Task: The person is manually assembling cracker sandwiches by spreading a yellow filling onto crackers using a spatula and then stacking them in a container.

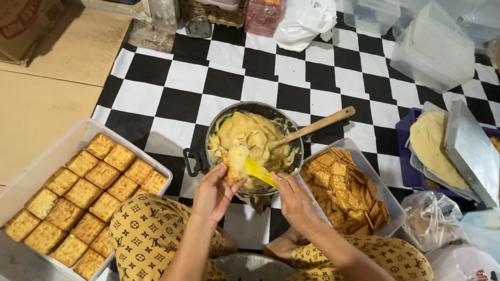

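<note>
Hands (215,191) (294,201) — cracker (230,169), yellow spatula (258,171)

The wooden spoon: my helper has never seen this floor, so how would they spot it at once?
Find the metal pot of pale yellow paste on the checkered mat. The wooden spoon leans in it, handle pointing up right, unlike the yellow spatula in the right hand.

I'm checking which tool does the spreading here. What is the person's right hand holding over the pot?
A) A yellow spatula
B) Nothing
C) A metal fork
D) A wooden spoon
A: the right hand grips a yellow spatula against the cracker held in the left hand, while the wooden spoon rests untouched in the pot of yellow filling.
</note>
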